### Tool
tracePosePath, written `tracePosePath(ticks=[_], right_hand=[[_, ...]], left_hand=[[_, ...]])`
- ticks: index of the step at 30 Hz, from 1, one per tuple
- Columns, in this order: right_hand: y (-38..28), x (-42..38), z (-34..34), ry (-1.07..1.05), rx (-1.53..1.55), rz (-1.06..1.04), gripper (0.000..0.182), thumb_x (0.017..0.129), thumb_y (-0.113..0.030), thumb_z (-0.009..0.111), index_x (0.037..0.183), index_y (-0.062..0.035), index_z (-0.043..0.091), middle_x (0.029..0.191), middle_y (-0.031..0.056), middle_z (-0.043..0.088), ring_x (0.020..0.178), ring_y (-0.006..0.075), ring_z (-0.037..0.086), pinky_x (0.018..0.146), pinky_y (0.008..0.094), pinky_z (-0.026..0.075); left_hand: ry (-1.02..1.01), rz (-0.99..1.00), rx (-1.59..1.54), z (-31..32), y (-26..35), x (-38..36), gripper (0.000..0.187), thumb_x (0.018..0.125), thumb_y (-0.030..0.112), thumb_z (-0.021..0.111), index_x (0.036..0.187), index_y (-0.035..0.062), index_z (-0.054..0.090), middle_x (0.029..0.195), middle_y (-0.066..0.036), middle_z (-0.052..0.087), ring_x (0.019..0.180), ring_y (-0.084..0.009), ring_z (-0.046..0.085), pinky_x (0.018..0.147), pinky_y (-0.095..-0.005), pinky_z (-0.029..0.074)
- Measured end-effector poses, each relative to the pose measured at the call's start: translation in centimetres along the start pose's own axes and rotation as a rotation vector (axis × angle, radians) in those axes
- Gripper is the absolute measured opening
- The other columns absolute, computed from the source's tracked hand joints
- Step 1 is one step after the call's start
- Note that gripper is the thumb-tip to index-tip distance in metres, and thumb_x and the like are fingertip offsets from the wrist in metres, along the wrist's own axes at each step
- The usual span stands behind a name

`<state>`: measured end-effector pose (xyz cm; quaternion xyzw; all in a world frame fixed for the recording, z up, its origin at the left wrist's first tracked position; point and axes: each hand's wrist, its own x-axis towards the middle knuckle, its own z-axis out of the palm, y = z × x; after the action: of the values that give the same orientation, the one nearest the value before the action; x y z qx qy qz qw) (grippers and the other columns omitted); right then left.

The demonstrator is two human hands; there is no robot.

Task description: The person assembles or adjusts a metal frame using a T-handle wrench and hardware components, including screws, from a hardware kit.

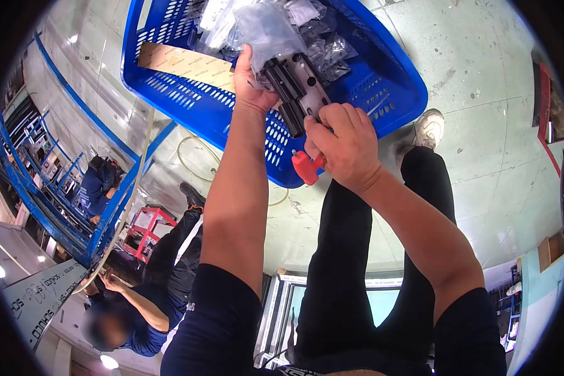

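My left hand (254,88) is closed around a black metal hinge-like part (286,88) and a clear plastic bag (266,28), over a blue basket. At the lower end of the black part, my right hand (344,144) has its fingers curled in, with a red-handled tool (307,168) held below the palm. The fingertips touch or nearly touch the black part beside its silver plate. Under both hands, the blue basket (391,62) holds several clear bags of small parts (332,53) and a tan printed strip (185,64).
At the lower left a co-worker (147,319) is beside a blue metal rack (116,213); another person (97,188) is farther back. A red cart (149,232) stands between them. A pale hose (197,156) lies on the floor. White frames (282,313) are behind my legs.
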<state>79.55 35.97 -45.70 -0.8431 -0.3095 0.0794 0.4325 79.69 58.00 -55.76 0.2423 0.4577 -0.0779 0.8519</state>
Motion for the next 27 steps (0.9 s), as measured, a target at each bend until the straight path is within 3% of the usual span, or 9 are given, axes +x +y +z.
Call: tracePosePath(ticks=[3,13,16,22,25,27], right_hand=[[0.5,-0.6,0.6,0.028,-0.063,-0.016,0.016,0.072,-0.017,0.068,0.085,-0.0099,0.066,0.084,0.0025,0.051,0.077,0.0200,0.055,0.066,0.0336,0.042],[0.8,-0.5,0.7,0.028,-0.072,0.005,0.016,0.070,-0.017,0.068,0.085,-0.0110,0.067,0.082,0.0020,0.050,0.076,0.0199,0.054,0.066,0.0339,0.042],[0.8,-0.3,0.6,0.004,-0.020,0.041,0.021,0.068,-0.008,0.072,0.088,-0.0079,0.069,0.081,0.0036,0.049,0.075,0.0221,0.055,0.066,0.0347,0.042],[1.0,0.0,1.2,0.012,-0.025,0.042,0.023,0.067,-0.008,0.072,0.089,-0.0085,0.069,0.081,0.0030,0.050,0.076,0.0217,0.055,0.066,0.0343,0.042],[1.2,-0.1,1.5,-0.001,-0.037,0.038,0.024,0.066,-0.009,0.072,0.090,-0.0092,0.069,0.082,0.0026,0.050,0.076,0.0212,0.055,0.066,0.0347,0.042],[1.4,-0.2,1.9,-0.031,-0.085,0.032,0.019,0.070,-0.018,0.070,0.088,-0.0133,0.066,0.084,0.0016,0.050,0.080,0.0199,0.054,0.068,0.0341,0.042]], left_hand=[[-0.028,-0.036,-0.036,-0.3,-0.1,0.5,0.058,0.096,0.050,0.050,0.131,0.0045,0.057,0.120,-0.015,0.066,0.110,-0.0343,0.063,0.099,-0.0505,0.049],[-0.002,-0.029,-0.082,0.1,-0.4,0.4,0.057,0.095,0.050,0.051,0.131,0.0062,0.056,0.123,-0.014,0.065,0.111,-0.0348,0.062,0.100,-0.0509,0.049],[0.022,-0.008,-0.054,0.9,-0.3,0.0,0.059,0.095,0.053,0.050,0.131,0.0070,0.056,0.124,-0.014,0.064,0.112,-0.0348,0.062,0.099,-0.0517,0.049],[0.023,0.003,-0.059,1.6,-0.2,-0.4,0.058,0.094,0.050,0.057,0.131,0.0047,0.056,0.120,-0.016,0.066,0.106,-0.0351,0.065,0.096,-0.0519,0.052],[-0.012,-0.021,0.025,1.1,-0.1,-0.1,0.051,0.093,0.043,0.064,0.128,0.0062,0.057,0.118,-0.014,0.067,0.105,-0.0331,0.066,0.094,-0.0512,0.053],[0.016,-0.058,0.197,0.8,-0.1,0.1,0.046,0.091,0.033,0.067,0.124,0.0028,0.058,0.112,-0.015,0.069,0.098,-0.0314,0.068,0.091,-0.0492,0.055]])
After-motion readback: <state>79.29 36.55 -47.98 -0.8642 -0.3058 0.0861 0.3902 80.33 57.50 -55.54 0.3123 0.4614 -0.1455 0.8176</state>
